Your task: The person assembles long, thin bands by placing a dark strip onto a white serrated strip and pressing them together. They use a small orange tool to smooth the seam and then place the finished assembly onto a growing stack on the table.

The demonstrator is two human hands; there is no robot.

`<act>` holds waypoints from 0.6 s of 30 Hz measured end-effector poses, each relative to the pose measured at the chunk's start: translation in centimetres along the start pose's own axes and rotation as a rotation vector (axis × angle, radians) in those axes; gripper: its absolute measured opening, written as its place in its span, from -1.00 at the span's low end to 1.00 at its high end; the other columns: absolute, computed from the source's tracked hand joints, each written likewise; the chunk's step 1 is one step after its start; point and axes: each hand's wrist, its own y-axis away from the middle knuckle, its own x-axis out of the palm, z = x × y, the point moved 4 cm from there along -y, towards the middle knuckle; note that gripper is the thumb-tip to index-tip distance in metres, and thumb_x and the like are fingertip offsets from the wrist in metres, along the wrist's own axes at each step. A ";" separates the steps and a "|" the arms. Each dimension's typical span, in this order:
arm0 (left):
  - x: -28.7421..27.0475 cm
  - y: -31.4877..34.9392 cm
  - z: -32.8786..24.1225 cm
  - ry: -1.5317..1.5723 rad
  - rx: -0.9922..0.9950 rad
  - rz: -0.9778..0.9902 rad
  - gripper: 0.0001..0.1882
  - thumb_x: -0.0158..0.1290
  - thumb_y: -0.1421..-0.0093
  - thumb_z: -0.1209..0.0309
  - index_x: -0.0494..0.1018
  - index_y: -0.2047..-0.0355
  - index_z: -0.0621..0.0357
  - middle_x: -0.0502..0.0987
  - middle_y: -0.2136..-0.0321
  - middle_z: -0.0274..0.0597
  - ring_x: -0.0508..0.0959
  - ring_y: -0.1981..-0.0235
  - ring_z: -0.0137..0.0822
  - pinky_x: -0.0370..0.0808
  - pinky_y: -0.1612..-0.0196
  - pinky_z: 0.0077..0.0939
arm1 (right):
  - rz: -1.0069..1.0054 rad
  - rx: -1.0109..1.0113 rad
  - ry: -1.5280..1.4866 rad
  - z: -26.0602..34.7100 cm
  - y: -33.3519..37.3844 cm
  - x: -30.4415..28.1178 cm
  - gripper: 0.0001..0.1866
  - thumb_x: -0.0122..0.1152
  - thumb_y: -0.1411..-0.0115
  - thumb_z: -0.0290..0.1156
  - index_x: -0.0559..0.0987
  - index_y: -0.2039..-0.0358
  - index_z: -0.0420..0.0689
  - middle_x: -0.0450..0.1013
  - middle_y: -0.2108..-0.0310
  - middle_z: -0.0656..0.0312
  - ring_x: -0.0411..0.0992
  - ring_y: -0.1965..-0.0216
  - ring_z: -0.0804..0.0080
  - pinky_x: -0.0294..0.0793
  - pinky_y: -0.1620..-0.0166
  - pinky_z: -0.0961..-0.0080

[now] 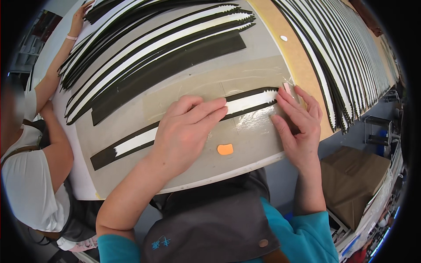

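Note:
A long black strip with a white band down its middle (245,103) lies across the work board in front of me. My left hand (186,131) rests over its middle, fingers pressed together on the strip; the hand hides part of it. At the strip's right end, where the white meets black in a toothed edge, my right hand (302,122) has its fingertips touching the black end. Its thumb stands apart below the strip. Beside those fingers is a small pink piece (287,88). A flat orange piece (225,149) lies on the board nearer to me.
Beyond the strip lies a wide black strip (171,74), with several black-and-white strips (166,41) behind it. Many more strips (324,57) fan out on the right. A small white oval (284,38) lies near them. Another person's arm (57,61) reaches in at left.

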 end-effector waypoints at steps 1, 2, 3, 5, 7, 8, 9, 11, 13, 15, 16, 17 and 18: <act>0.1 0.1 0.0 -0.020 0.000 -0.001 -0.58 0.15 -0.01 0.65 0.64 0.07 0.20 0.62 -0.02 -0.32 0.50 0.13 -0.13 0.53 0.07 -0.33 | 0.002 0.001 0.003 0.0 0.1 0.0 -0.58 0.45 -0.12 -0.40 0.70 -0.02 -0.12 0.60 -0.13 0.28 0.37 -0.27 0.07 0.07 -0.35 0.08; 0.1 0.2 -0.1 -0.040 0.000 -0.001 -0.57 0.16 0.01 0.62 0.64 0.07 0.19 0.62 -0.02 -0.34 0.51 0.13 -0.16 0.52 0.06 -0.32 | -0.001 0.001 -0.003 0.0 0.0 0.1 -0.59 0.45 -0.11 -0.41 0.71 -0.02 -0.12 0.60 -0.12 0.28 0.36 -0.26 0.07 0.08 -0.35 0.11; 0.2 0.3 -0.1 -0.056 0.001 -0.007 -0.56 0.18 0.03 0.60 0.63 0.06 0.19 0.61 -0.02 -0.36 0.51 0.13 -0.20 0.51 0.05 -0.32 | 0.000 -0.001 -0.004 0.0 0.0 0.0 -0.58 0.46 -0.10 -0.40 0.70 -0.02 -0.12 0.60 -0.13 0.27 0.36 -0.26 0.06 0.08 -0.35 0.11; 0.3 0.4 -0.2 -0.046 -0.013 0.020 -0.55 0.14 0.02 0.65 0.64 0.05 0.19 0.62 -0.03 -0.33 0.50 0.13 -0.13 0.54 0.06 -0.32 | 0.003 -0.006 -0.005 -0.1 0.1 0.1 -0.56 0.46 -0.10 -0.40 0.69 -0.03 -0.13 0.59 -0.14 0.26 0.36 -0.26 0.06 0.10 -0.34 0.13; 0.2 0.3 -0.1 -0.042 -0.013 0.025 -0.54 0.13 0.01 0.68 0.65 0.04 0.19 0.62 -0.04 -0.31 0.49 0.13 -0.10 0.55 0.06 -0.33 | -0.009 -0.016 -0.044 -0.2 -0.1 -0.1 -0.53 0.49 -0.06 -0.38 0.67 -0.03 -0.13 0.58 -0.13 0.23 0.36 -0.25 0.06 0.12 -0.32 0.14; 0.2 0.4 -0.1 -0.038 -0.011 0.021 -0.54 0.12 0.01 0.68 0.64 0.04 0.19 0.62 -0.04 -0.31 0.49 0.13 -0.09 0.55 0.06 -0.32 | -0.014 -0.022 -0.064 -0.2 -0.2 -0.1 -0.51 0.50 -0.04 -0.38 0.67 -0.04 -0.13 0.58 -0.12 0.22 0.36 -0.25 0.05 0.13 -0.31 0.14; 0.2 0.4 -0.1 -0.035 -0.010 0.011 -0.53 0.12 0.00 0.68 0.64 0.04 0.19 0.62 -0.05 -0.30 0.49 0.13 -0.09 0.54 0.05 -0.32 | 0.003 -0.047 -0.015 0.1 -0.8 -0.3 -0.49 0.51 -0.02 -0.36 0.65 -0.03 -0.13 0.56 -0.11 0.21 0.36 -0.24 0.05 0.15 -0.31 0.14; 0.2 0.6 0.1 -0.051 -0.011 0.013 -0.53 0.11 0.00 0.67 0.63 0.02 0.19 0.61 -0.06 -0.30 0.48 0.11 -0.08 0.53 0.02 -0.31 | 0.039 -0.101 0.084 0.9 -2.2 -0.6 -0.45 0.53 0.02 -0.34 0.63 -0.03 -0.13 0.54 -0.08 0.18 0.36 -0.23 0.04 0.17 -0.29 0.14; 0.2 0.8 0.0 -0.056 -0.003 0.008 -0.52 0.10 -0.01 0.66 0.62 0.01 0.19 0.60 -0.07 -0.31 0.48 0.08 -0.08 0.52 -0.02 -0.29 | 0.071 -0.165 0.127 0.9 -3.5 -0.6 -0.50 0.57 0.09 -0.33 0.63 0.10 -0.13 0.51 0.00 0.16 0.35 -0.21 0.03 0.18 -0.28 0.13; 0.2 0.8 0.2 -0.060 0.007 0.003 -0.51 0.09 -0.02 0.66 0.61 -0.01 0.18 0.59 -0.09 -0.31 0.48 0.05 -0.07 0.50 -0.06 -0.28 | 0.110 -0.206 0.151 0.7 -5.0 -0.7 -0.55 0.58 0.10 -0.33 0.62 0.17 -0.13 0.50 0.01 0.15 0.35 -0.21 0.02 0.17 -0.28 0.12; 0.2 0.9 0.1 -0.064 0.001 -0.003 -0.52 0.08 -0.03 0.65 0.61 -0.01 0.18 0.58 -0.08 -0.31 0.49 0.04 -0.08 0.50 -0.07 -0.27 | 0.119 -0.236 0.154 0.5 -5.6 -0.6 -0.60 0.58 0.11 -0.36 0.60 0.26 -0.13 0.53 0.09 0.20 0.40 -0.15 0.08 0.16 -0.30 0.13; 0.2 0.9 0.0 -0.068 -0.004 -0.009 -0.52 0.08 -0.03 0.65 0.61 -0.01 0.17 0.58 -0.08 -0.31 0.49 0.02 -0.08 0.49 -0.09 -0.27 | 0.142 -0.198 0.130 0.2 -6.1 -0.8 -0.61 0.58 0.09 -0.36 0.59 0.26 -0.12 0.54 0.14 0.22 0.44 -0.10 0.11 0.14 -0.32 0.13; 0.2 0.9 0.1 -0.063 -0.001 -0.016 -0.53 0.07 -0.04 0.65 0.60 -0.01 0.17 0.58 -0.07 -0.31 0.49 0.01 -0.09 0.48 -0.10 -0.26 | 0.162 -0.153 0.118 0.1 -6.4 -1.2 -0.62 0.57 0.08 -0.37 0.59 0.27 -0.12 0.55 0.20 0.25 0.48 -0.05 0.14 0.12 -0.33 0.14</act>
